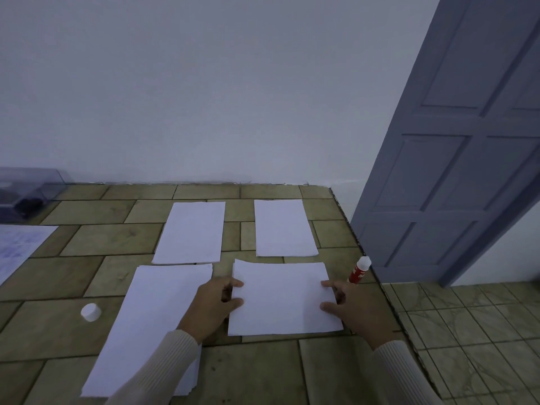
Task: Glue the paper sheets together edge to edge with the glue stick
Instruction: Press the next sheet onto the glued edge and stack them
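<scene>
On tiled counter (pixel 263 372), blank white sheet (pixel 283 299), edges pinched between fingers of left hand (pixel 213 305), right hand (pixel 350 308).

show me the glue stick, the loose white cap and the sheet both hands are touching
glue stick (pixel 355 275), head view, on its red body
cap (pixel 91 312), head view, on its top face
near right sheet (pixel 280 299), head view, on its bare middle
</scene>
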